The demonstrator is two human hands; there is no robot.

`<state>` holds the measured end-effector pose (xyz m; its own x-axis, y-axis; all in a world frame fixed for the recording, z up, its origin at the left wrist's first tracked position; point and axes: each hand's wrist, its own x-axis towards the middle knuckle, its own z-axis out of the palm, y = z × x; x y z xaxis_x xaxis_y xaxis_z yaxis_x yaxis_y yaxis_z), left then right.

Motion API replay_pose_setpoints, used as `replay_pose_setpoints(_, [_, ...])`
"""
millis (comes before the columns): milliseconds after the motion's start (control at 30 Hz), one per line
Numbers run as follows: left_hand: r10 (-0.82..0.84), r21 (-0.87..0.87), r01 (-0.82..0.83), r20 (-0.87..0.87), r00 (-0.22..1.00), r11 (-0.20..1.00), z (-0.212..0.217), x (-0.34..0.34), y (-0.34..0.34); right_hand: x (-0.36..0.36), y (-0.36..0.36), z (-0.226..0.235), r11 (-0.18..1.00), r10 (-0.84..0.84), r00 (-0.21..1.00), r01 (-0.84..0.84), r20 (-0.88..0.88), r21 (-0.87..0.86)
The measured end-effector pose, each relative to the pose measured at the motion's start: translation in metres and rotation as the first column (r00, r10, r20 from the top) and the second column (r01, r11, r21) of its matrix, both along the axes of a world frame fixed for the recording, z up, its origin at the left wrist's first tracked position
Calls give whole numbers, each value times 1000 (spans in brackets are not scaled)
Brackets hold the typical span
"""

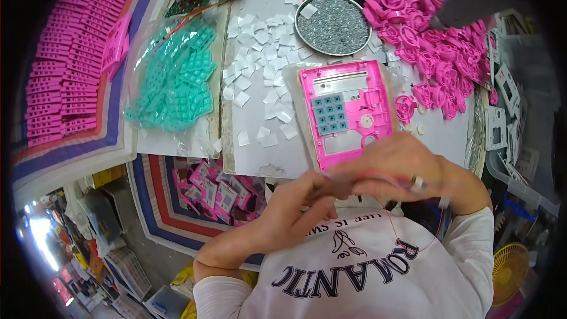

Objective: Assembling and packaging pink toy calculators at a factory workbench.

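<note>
Both hands meet close to my chest, below the table edge: my right hand (396,168) is curled over the top, fingers pressed together, and my left hand (295,204) comes up from below, thumb and fingertips pinching the same small part (345,184). It is blurred and mostly covered, so I can only guess it is a little piece trailing thin red wires (394,224) down across my shirt. I judge it light and delicate; it should be held by its body, never tugged by the wires.

On the table (260,153), going by size: a heap of pink plastic wheels (425,29) at the far right, a clear bag (171,77) full of soft teal rubber keypads, and the pink plastic frame (348,112) just beyond my hands with one teal keypad (329,113) seated in it. Behind that sits a round metal dish (332,23) holding small grey screws. White paper squares (260,65) lie scattered between.
</note>
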<state>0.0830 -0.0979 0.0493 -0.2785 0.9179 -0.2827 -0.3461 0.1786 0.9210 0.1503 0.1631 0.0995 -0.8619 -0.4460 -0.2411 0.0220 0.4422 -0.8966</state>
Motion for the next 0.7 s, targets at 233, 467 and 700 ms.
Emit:
replay_pose_setpoints(233, [96, 49, -141, 512, 853, 989, -20, 10, 0, -46, 25, -54, 900, -399, 907, 415, 135, -131])
replay_pose_setpoints(467, [94, 43, -114, 334, 938, 992, -23, 8, -3, -66, 26, -68, 952, -275, 939, 296, -205, 78])
replay_pose_setpoints(700, [-279, -479, 48, -423, 862, 876, 14, -25, -5, -71, 20, -60, 874, -105, 943, 239, -317, 423])
